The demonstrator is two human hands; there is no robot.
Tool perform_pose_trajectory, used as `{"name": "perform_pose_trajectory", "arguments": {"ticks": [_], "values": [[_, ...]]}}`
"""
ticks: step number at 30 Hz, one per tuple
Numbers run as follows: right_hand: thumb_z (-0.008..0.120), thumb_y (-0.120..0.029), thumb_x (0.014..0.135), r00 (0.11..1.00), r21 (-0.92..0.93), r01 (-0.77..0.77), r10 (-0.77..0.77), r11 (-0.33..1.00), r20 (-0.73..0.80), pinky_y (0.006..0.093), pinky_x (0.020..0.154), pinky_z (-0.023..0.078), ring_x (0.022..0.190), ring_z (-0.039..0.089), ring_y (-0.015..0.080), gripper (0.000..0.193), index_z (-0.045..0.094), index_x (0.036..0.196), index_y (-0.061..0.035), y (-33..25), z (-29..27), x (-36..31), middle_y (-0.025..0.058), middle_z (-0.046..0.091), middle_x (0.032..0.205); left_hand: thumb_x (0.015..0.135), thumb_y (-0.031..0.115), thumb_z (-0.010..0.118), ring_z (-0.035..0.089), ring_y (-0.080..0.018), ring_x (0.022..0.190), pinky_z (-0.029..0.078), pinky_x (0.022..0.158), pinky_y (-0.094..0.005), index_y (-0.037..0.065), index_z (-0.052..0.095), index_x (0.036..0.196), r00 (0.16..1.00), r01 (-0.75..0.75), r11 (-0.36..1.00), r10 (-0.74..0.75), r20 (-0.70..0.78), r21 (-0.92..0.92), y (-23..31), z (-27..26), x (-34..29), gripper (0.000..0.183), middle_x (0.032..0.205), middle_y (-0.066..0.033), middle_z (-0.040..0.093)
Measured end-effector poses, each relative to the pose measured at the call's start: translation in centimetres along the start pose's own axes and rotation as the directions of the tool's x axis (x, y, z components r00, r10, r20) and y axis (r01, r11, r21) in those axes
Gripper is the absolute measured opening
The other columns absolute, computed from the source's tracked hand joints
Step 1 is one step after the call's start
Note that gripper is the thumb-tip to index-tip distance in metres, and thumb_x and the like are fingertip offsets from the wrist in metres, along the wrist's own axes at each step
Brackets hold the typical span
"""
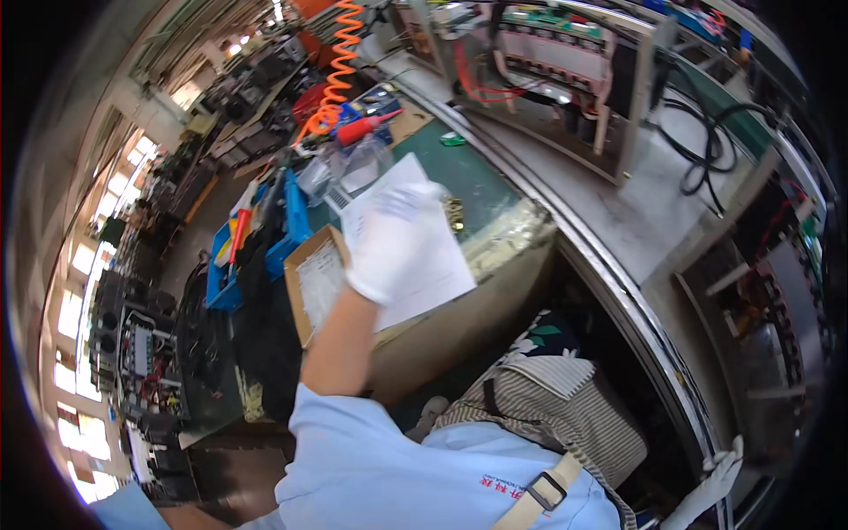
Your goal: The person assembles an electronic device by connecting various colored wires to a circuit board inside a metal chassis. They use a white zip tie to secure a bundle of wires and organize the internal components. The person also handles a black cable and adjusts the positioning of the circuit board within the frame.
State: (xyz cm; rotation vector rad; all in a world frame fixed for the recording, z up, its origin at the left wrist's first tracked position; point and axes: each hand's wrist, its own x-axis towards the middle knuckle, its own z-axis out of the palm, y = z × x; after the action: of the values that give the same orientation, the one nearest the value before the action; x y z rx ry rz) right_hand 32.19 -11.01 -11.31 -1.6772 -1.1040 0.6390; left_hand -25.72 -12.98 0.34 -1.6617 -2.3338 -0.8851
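Observation:
My left hand (393, 243), in a white glove, reaches over white printed sheets (433, 278) on the green workbench. It is smeared by motion, so its finger pose and any grip cannot be made out. Just past its fingertips lies a small cluster of brass-coloured parts (454, 213). Beside the wrist is an open cardboard box (296, 291) with a clear plastic bag (320, 278) inside. At the lower right my right hand (724, 466), also white-gloved, rests by the metal rail (649, 322) with its fingers apart and nothing visible in them.
Blue bins (296, 212) with tools stand left of the papers. A red bottle (358, 130) with a pointed tip lies beyond, near a coiled orange hose (340, 71). Open metal chassis (552, 97) with wiring and a black cable (707, 141) are across the rail.

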Motion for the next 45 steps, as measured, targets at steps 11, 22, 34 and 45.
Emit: {"name": "perform_pose_trajectory", "arguments": {"ticks": [11,22,34,45], "values": [[0.043,-0.031,0.103,0.995,-0.025,0.062,-0.06,0.998,0.081,0.0288,0.065,0.05,0.071,0.058,0.0192,0.044,0.059,0.119,0.0067,-5.9,2.4,-3.4,0.0127,0.063,0.087,0.071,0.026,0.065,0.067,-0.0302,0.087,0.052,0.08,-0.0404,0.014,0.072,0.077,0.825,0.404,0.74,-0.548,0.134,0.538,-18.2,-7.3,-7.6,0.015,0.085,-0.0134,0.07],[0.041,-0.032,0.104,0.999,0.01,0.017,-0.017,1.0,-0.048,0.0253,0.064,0.046,0.07,0.052,0.0163,0.045,0.053,0.13,0.0023,-2.5,0.2,-5.7,0.0105,0.056,0.088,0.075,0.028,0.065,0.069,-0.0262,0.081,0.053,0.074,-0.0371,0.014,0.076,0.085,0.827,0.395,0.746,-0.543,0.146,0.536,-16.6,-9.9,-5.4,0.02,0.083,-0.0107,0.072],[0.047,-0.009,0.09,0.971,0.167,0.172,-0.138,0.971,-0.195,0.0273,0.092,0.039,0.105,0.05,0.0178,0.031,0.062,0.115,0.001,0.3,-3.2,-7.5,0.0139,0.05,0.128,0.078,0.035,0.062,0.062,-0.0288,0.063,0.047,0.063,-0.0431,0.006,0.065,0.066,0.955,0.013,0.968,-0.086,0.282,0.25,-6.6,-1.3,3.8,0.031,0.064,-0.0141,0.062],[0.061,-0.009,0.095,0.996,0.821,0.052,-0.089,0.569,-0.002,0.0201,0.077,0.05,0.085,0.06,0.0074,0.04,0.053,0.132,0.0016,-3.8,-2.0,-8.0,0.0057,0.065,0.103,0.084,0.024,0.071,0.039,-0.0003,0.047,0.028,0.042,-0.0182,0.002,0.07,0.087,0.201,0.329,0.602,0.709,0.677,-0.728,36.6,11.2,-9.5,0.022,0.065,-0.0015,0.064]]}}
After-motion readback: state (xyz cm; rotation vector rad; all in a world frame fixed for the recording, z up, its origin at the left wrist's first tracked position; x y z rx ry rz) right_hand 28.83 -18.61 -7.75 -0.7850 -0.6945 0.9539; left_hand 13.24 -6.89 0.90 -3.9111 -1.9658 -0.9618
